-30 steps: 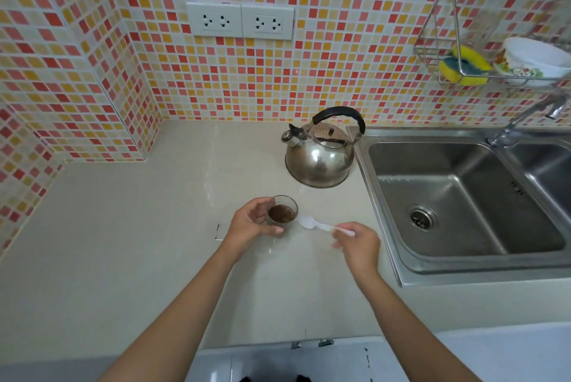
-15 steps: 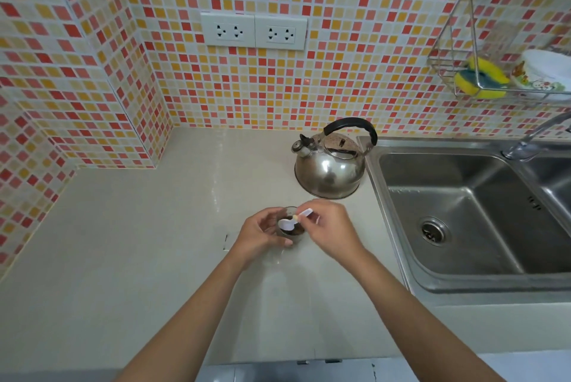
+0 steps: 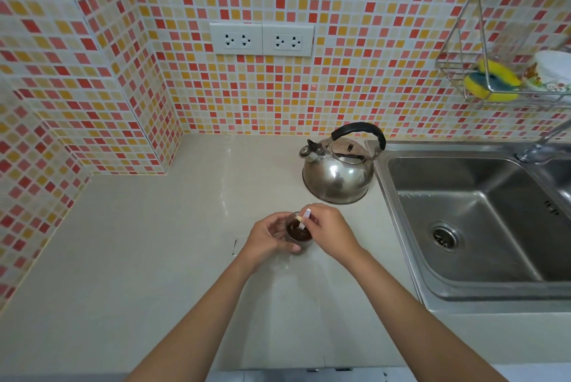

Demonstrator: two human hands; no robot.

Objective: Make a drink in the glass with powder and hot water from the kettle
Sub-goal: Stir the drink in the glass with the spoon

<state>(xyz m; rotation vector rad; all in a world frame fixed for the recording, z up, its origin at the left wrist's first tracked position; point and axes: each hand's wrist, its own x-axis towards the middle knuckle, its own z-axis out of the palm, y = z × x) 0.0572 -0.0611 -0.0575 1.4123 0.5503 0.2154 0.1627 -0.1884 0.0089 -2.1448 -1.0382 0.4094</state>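
A small clear glass (image 3: pixel 298 234) holding dark brown liquid stands on the beige counter (image 3: pixel 154 258). My left hand (image 3: pixel 267 236) wraps around its left side. My right hand (image 3: pixel 330 231) pinches the handle of a white plastic spoon (image 3: pixel 304 219), whose bowl dips into the drink. A steel kettle (image 3: pixel 338 174) with a black handle sits behind the glass, beside the sink, its spout pointing left.
A steel sink (image 3: pixel 475 217) with a drain fills the right side, a tap (image 3: pixel 543 142) behind it. A wire rack (image 3: pixel 494 72) on the tiled wall holds a yellow sponge and a white bowl. Double wall sockets (image 3: pixel 262 40) sit above the counter.
My right hand brought the spoon from the counter right of the glass up to the glass and lowered its bowl into the drink. My left hand kept hold of the glass.
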